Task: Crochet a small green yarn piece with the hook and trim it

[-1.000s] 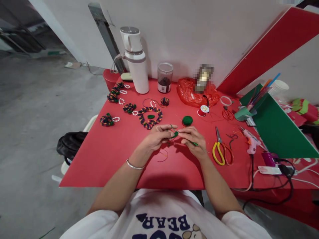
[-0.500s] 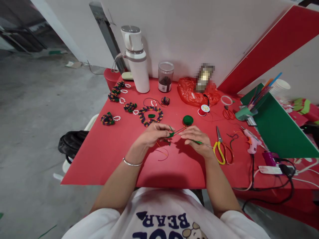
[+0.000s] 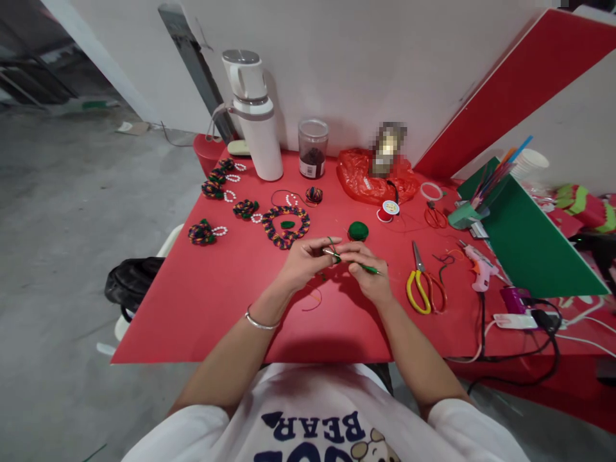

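My left hand [image 3: 304, 263] pinches a small piece of green crochet [image 3: 336, 259] between thumb and fingers, with a strand of green yarn [image 3: 331, 242] over the forefinger. In my right hand [image 3: 373, 276] is a crochet hook [image 3: 369, 269] with a green handle, its metal end reaching the green piece. The two hands' fingertips nearly meet, partly hiding the work. Just beyond them sits a ball of green yarn [image 3: 359, 231]. A loose thin orange and dark strand [image 3: 314, 300] trails on the table below my left hand.
On the red table [image 3: 216, 308] lie a multicoloured crocheted ring [image 3: 272, 236], beaded crochet pieces [image 3: 202, 232], yellow-and-red scissors [image 3: 418, 289] and a pink glue gun [image 3: 482, 269]. A white flask [image 3: 262, 147], a clear jar [image 3: 312, 151] and a red bag [image 3: 353, 179] stand behind.
My right hand has come closer to my left, and the hook's end now lies at the left fingers. The whole view has shifted slightly.
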Available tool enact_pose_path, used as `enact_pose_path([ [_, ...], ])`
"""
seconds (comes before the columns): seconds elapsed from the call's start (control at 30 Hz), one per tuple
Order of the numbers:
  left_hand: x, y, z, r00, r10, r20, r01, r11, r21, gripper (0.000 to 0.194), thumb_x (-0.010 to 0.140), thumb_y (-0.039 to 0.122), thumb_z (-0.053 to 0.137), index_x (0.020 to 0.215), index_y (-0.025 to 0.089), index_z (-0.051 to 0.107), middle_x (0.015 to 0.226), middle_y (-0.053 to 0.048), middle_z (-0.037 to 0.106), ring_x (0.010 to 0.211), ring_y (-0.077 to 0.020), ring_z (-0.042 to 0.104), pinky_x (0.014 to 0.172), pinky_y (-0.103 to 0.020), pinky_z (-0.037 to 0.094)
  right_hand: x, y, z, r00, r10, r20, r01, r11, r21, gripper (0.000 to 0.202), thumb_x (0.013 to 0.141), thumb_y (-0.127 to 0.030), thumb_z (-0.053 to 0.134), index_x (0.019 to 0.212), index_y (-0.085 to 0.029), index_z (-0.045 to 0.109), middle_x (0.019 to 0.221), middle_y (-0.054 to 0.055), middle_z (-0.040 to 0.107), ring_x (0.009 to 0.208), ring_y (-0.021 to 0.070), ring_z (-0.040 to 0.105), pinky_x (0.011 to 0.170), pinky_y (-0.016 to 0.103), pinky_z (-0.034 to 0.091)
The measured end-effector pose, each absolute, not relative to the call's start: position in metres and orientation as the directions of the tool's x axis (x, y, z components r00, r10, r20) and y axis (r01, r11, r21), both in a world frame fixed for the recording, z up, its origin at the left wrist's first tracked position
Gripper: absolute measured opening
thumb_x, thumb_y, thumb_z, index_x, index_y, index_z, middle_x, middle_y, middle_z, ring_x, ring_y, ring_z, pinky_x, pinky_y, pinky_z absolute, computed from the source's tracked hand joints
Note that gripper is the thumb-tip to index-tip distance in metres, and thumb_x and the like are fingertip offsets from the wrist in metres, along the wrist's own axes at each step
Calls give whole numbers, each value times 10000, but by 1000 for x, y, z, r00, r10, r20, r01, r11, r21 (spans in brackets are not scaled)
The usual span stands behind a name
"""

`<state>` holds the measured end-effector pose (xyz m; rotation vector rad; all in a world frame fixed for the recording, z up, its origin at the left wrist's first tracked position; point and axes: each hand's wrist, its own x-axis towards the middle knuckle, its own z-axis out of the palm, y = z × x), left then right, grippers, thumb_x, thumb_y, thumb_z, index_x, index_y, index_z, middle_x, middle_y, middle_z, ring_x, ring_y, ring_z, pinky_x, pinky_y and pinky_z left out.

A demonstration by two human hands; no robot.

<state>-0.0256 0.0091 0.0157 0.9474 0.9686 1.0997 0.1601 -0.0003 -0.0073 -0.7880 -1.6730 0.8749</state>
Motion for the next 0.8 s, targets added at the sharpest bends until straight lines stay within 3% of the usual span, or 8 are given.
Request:
enact_pose_path([
  [0.17,-9,5,11,-35,995,-99,-246,87,965,472,613,186,818,1080,131,771,643,28,683,581,-90,568,577,-215,459,156,-2,-7,-250,696,674,344,714,-610,209,968,-353,660,1152,-335,759,1171,72,767,1045,242,665,961,482,532],
  [0.3,-4,3,8,65,977,-205,-376,215,902,447,587,259,863,1003,129,767,628,22,669,531,-90,558,526,-217,441,155,-4,-14,-164,676,719,453,699,-554,191,957,-387,672,1110,-332,773,1160,84,760,1038,250,666,920,472,553],
  [0.4,-13,7,9,253,928,-273,-397,357,845,383,525,287,915,844,122,782,637,-14,680,472,-70,491,428,-203,335,160,-2,-13,-139,731,668,346,668,-659,217,967,-452,642,1073,-325,783,1074,71,767,1010,242,690,909,459,573],
  [0.53,-32,13,14,299,925,-233,-270,317,909,283,566,282,915,776,130,801,663,-49,713,532,-97,550,477,-214,384,175,6,-7,-249,852,461,112,498,-860,275,971,-501,619,1022,-293,792,1025,64,786,1013,235,719,948,444,581],
  [0.67,-42,14,19,387,897,-212,-147,287,947,239,622,252,875,820,133,814,686,-56,733,536,-110,573,504,-225,414,190,11,-4,-354,861,365,-3,389,-921,290,960,-506,635,981,-267,797,1001,72,799,1003,242,738,972,443,572],
  [0.8,-43,12,19,401,895,-196,-76,245,966,193,660,220,827,830,131,816,704,-64,748,569,-127,610,551,-232,455,197,11,2,-418,852,317,-3,347,-938,249,968,-451,646,980,-256,800,1012,66,800,999,230,744,967,420,572],
])
